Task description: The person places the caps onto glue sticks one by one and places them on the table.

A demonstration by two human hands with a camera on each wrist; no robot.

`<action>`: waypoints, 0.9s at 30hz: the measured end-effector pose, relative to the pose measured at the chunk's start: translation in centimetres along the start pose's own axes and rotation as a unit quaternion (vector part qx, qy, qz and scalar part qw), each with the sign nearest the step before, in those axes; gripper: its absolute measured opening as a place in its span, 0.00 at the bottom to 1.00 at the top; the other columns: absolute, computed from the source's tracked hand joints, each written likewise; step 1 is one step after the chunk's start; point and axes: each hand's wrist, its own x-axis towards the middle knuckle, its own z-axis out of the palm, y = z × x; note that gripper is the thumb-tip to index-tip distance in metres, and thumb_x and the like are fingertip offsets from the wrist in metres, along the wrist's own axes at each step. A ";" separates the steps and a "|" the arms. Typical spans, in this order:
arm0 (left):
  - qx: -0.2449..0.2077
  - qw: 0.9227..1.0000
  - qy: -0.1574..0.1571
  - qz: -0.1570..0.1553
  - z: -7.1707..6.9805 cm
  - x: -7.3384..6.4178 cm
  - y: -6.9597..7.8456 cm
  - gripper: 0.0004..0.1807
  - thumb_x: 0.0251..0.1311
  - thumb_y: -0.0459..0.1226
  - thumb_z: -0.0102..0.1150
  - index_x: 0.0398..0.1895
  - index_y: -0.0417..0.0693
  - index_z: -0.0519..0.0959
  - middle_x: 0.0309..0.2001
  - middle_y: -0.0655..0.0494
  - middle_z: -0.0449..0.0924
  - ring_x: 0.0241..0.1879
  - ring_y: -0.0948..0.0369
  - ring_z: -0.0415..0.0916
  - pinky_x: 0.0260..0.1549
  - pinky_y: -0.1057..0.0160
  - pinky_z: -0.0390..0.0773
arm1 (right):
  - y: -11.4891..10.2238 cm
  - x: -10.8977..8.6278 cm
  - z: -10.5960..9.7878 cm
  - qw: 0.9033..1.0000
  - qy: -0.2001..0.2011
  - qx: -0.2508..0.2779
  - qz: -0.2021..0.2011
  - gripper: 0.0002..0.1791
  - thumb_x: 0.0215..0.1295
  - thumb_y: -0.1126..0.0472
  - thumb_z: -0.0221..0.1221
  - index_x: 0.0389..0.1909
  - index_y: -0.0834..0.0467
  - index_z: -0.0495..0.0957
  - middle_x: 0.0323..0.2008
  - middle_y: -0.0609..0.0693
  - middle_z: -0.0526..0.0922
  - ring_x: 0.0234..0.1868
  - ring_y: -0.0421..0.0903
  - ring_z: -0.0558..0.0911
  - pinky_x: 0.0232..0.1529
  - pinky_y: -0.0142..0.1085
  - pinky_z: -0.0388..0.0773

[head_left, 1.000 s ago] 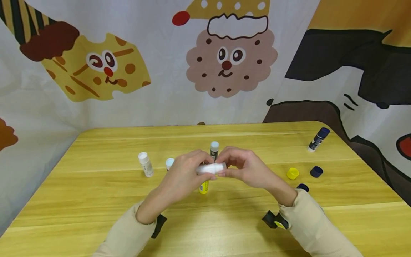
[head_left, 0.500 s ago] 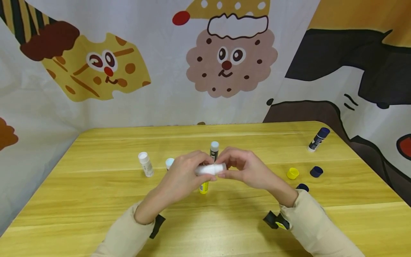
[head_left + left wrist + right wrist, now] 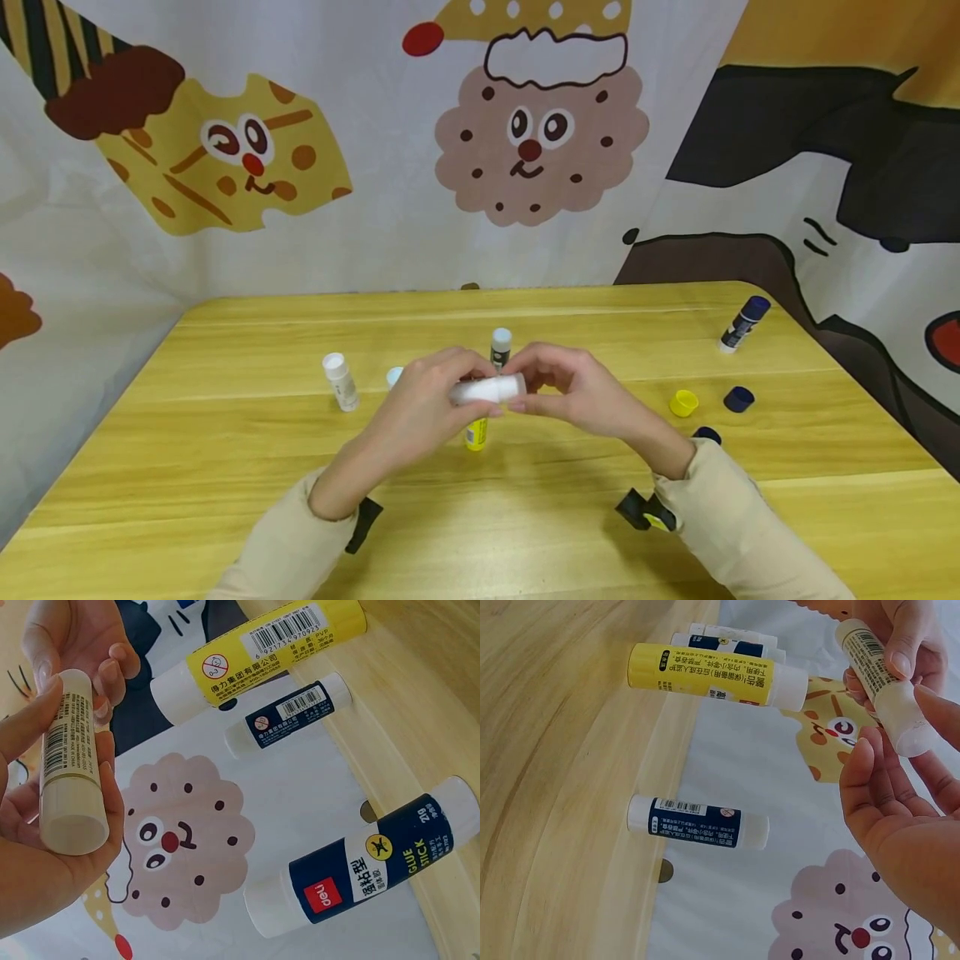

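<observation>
Both hands hold a white glue stick almost level above the middle of the table. My left hand grips its body, thumb in front and fingers behind. At the other end, the curled thumb and fingers of my right hand pinch the tip. A printed barcode label shows on this glue stick in the left wrist view. Just beyond and below the hands stand a yellow glue stick and a navy-labelled glue stick, both partly hidden. Another glue stick is mostly covered by my left hand.
A white glue stick stands at the left of the wooden table. At the far right stands a glue stick with a navy cap. A loose yellow cap and two navy caps, one here, lie right of my right hand.
My left hand has shifted very slightly left, and the glue stick tilts a little differently. The right hand stays almost in place; the things on the table have not moved.
</observation>
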 end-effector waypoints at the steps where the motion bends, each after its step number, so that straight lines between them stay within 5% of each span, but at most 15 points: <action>1: -0.002 1.000 -0.001 -0.001 0.0 0.0 0.0 0.14 0.45 0.36 0.70 0.36 0.43 0.79 0.36 0.55 0.78 0.32 0.63 0.74 0.31 0.67 0.76 | 0.0 0.0 0.0 1.000 -0.001 0.000 0.000 0.13 0.56 0.73 0.59 0.44 0.66 0.74 0.38 0.55 0.78 0.33 0.47 0.76 0.34 0.38 0.76; 27: -0.022 1.000 -0.012 -0.005 0.0 0.0 -0.2 0.14 0.47 0.37 0.69 0.37 0.44 0.79 0.37 0.56 0.78 0.32 0.63 0.73 0.31 0.68 0.75 | -0.2 -0.4 0.1 1.000 0.008 -0.006 0.007 0.12 0.58 0.73 0.58 0.44 0.66 0.74 0.38 0.55 0.78 0.34 0.47 0.77 0.34 0.38 0.77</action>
